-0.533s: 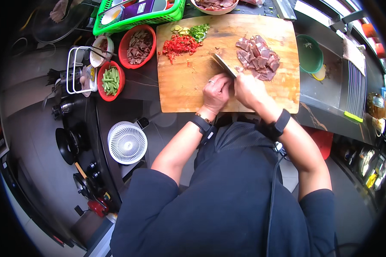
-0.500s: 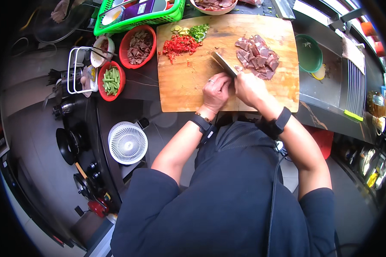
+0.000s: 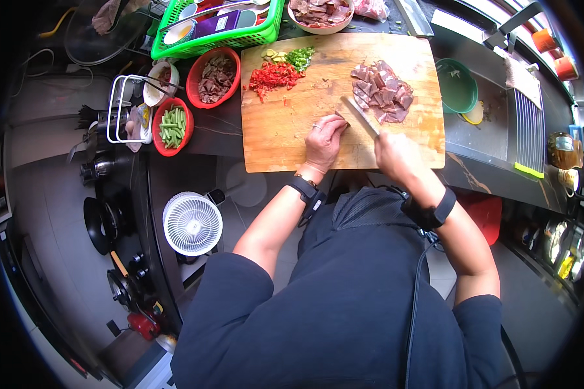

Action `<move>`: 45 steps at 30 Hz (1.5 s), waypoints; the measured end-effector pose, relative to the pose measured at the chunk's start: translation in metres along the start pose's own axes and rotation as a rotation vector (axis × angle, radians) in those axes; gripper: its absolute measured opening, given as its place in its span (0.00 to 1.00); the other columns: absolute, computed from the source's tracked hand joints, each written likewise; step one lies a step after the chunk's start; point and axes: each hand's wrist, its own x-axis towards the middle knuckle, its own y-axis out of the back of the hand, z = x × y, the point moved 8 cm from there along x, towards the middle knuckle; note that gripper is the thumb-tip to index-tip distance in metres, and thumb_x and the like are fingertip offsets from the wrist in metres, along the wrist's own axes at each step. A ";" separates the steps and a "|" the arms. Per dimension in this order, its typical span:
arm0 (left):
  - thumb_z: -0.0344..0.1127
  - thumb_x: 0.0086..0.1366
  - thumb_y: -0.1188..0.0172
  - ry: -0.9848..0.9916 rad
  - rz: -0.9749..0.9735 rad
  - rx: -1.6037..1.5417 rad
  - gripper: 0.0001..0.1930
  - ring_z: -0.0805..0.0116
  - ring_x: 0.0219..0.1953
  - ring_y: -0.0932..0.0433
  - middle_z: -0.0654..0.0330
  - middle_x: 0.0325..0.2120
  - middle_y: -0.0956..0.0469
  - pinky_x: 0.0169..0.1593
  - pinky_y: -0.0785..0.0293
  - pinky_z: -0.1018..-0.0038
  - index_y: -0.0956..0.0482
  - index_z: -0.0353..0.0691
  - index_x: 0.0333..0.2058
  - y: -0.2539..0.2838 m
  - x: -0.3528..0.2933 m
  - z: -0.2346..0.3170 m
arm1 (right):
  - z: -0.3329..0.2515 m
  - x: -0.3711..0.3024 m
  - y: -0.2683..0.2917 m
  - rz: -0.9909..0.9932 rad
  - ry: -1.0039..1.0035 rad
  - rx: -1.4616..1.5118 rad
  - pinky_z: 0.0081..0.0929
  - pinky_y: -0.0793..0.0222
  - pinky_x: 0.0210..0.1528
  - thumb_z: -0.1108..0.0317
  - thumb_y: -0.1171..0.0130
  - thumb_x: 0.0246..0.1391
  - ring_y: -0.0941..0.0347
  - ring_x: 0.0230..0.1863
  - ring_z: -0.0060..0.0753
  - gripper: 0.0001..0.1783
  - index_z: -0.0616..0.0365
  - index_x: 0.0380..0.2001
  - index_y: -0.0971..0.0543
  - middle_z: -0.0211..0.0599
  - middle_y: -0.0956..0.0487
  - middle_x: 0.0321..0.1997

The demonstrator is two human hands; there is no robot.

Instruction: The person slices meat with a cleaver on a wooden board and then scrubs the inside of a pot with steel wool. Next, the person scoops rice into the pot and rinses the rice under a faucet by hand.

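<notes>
My right hand grips the handle of a kitchen knife, its blade angled up and to the left over the wooden cutting board. Just right of the blade lies a pile of sliced dark red meat. My left hand rests on the board left of the knife, a gap between them. Its fingers are curled and pressed together; a small dark bit shows at their tips, too small to name. Toward the board's far left are chopped red chilli, chopped green pieces and yellowish slices.
Left of the board stand a red bowl of meat, a red bowl of cut green stalks and a white bowl. Behind are a green basket and another bowl of meat. A green basin sits right.
The knife has moved right, away from my left fingers and closer to the meat pile. My left hand has stayed near the same spot on the board.
</notes>
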 end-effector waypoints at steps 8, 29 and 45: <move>0.24 0.50 0.42 -0.033 -0.008 0.048 0.06 0.58 0.32 0.23 0.57 0.31 0.22 0.35 0.26 0.69 0.22 0.39 0.29 -0.001 0.000 0.000 | -0.020 -0.015 -0.005 -0.026 0.162 -0.122 0.37 0.29 0.24 0.71 0.52 0.44 0.26 0.18 0.47 0.06 0.62 0.22 0.28 0.48 0.25 0.16; 0.24 0.49 0.43 -0.051 -0.028 0.060 0.07 0.54 0.31 0.23 0.54 0.29 0.22 0.34 0.27 0.67 0.23 0.39 0.29 -0.002 0.004 0.001 | -0.028 -0.001 -0.013 0.024 0.239 -0.085 0.33 0.31 0.20 0.71 0.49 0.43 0.27 0.17 0.43 0.04 0.58 0.20 0.29 0.43 0.28 0.14; 0.21 0.48 0.46 -0.029 -0.047 0.039 0.07 0.52 0.33 0.25 0.51 0.29 0.25 0.38 0.28 0.66 0.25 0.36 0.28 -0.008 0.007 -0.001 | -0.022 0.002 -0.022 -0.078 0.082 -0.078 0.38 0.28 0.25 0.71 0.51 0.46 0.26 0.20 0.50 0.06 0.63 0.22 0.30 0.51 0.26 0.17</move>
